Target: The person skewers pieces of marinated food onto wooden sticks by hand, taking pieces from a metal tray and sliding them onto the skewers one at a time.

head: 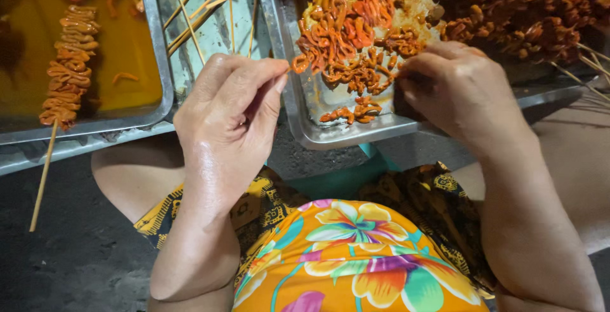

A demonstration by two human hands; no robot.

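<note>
Nearest the camera, a floral orange garment [356,255] covered the lap. Above it, the left hand [232,112] pinched a thin bamboo skewer [287,68] between thumb and fingertips, its tip meeting an orange curled meat strip [300,63]. The right hand [460,93] was clenched over more strips [359,74] in the middle metal tray [330,134]. Farther left, a loaded skewer [68,64] lay in an oily tray [155,45]. Bare sticks [203,7] lay between the trays; stacked finished skewers [521,13] sat far right.
</note>
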